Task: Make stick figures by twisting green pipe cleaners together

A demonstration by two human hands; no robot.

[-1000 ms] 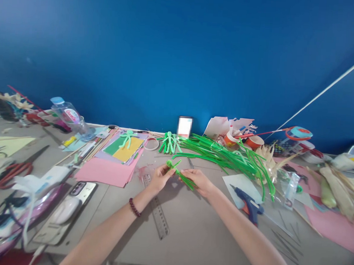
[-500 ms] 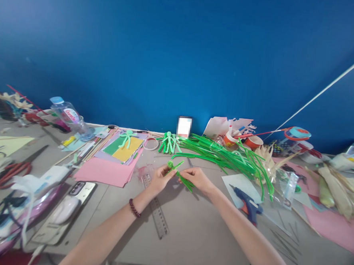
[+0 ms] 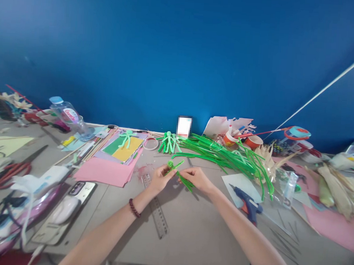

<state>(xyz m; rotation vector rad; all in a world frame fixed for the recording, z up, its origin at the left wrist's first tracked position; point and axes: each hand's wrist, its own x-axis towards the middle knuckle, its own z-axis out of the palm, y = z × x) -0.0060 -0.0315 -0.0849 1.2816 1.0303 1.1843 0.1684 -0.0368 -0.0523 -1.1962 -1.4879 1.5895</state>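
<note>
Above the table, my left hand (image 3: 162, 177) is closed on a green pipe-cleaner figure (image 3: 187, 184), whose round looped head sticks up past the thumb. One short green arm points up and to the right. My right hand (image 3: 195, 178) pinches the same figure at its middle, and the loose green stems hang down between the hands. The right fingertips partly hide where they grip. Behind my hands stand light green pipe-cleaner figures (image 3: 169, 142), close to a long bundle of green pipe cleaners (image 3: 220, 153).
A ruler (image 3: 159, 217) lies under my left forearm. To the right is a blue glue gun (image 3: 246, 202) on white paper. On the left are pink paper sheets (image 3: 105, 171), a phone (image 3: 85, 191), orange-handled scissors (image 3: 14, 173) and a plastic bottle (image 3: 68, 114). A blue wall (image 3: 181, 61) closes the back.
</note>
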